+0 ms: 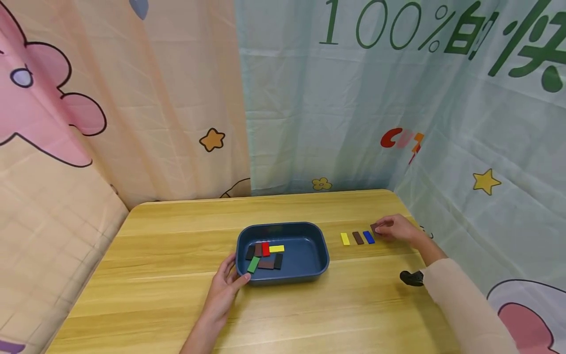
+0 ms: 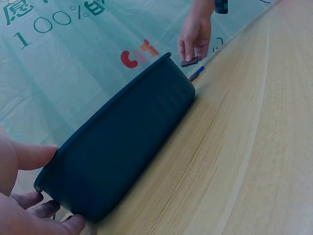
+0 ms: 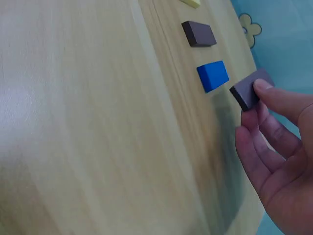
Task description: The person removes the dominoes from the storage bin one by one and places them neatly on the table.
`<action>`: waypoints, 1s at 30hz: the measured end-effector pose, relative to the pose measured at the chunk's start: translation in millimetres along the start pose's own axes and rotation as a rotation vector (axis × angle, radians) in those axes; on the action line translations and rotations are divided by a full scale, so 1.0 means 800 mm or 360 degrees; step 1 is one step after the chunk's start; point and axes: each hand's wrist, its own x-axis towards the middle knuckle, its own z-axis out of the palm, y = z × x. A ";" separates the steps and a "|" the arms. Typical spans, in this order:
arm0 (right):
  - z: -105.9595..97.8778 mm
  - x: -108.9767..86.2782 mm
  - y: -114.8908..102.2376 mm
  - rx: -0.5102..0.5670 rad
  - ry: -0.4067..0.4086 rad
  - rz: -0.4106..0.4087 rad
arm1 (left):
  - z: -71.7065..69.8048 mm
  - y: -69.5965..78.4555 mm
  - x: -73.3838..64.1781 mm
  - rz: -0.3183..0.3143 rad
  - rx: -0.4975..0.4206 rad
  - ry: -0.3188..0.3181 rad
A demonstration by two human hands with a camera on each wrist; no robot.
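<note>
My right hand (image 1: 396,228) pinches a brown rectangular block (image 3: 249,91) between thumb and fingers, just above the table at the right end of a short row. In that row lie a blue block (image 1: 369,237), another brown block (image 1: 357,238) and a yellow block (image 1: 345,239), spaced apart. With my left hand (image 1: 224,287) I hold the front left corner of a dark blue plastic tub (image 1: 305,255), the thumb on its rim. Inside the tub, towards its left, lie several blocks, among them a red block (image 1: 266,249), a green block (image 1: 253,264) and a yellow block (image 1: 276,249).
The wooden table (image 1: 150,275) has a printed curtain (image 1: 283,123) behind it and along its sides. A black strap-like piece (image 1: 411,278) sticks out by the right sleeve, above the table.
</note>
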 end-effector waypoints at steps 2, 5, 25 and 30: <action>0.001 -0.002 0.007 -0.0032 -0.0001 0.0020 | 0.000 0.000 0.000 0.0003 0.0001 -0.0005; 0.002 -0.004 0.016 -0.0072 0.0026 0.0050 | 0.000 0.001 0.000 -0.0001 0.0000 0.0000; 0.001 -0.002 0.027 -0.0320 0.0122 0.0083 | 0.000 0.001 0.000 -0.0027 0.0022 0.0006; 0.001 -0.001 0.027 -0.0353 0.0149 0.0049 | 0.001 0.001 -0.001 -0.0022 0.0017 0.0009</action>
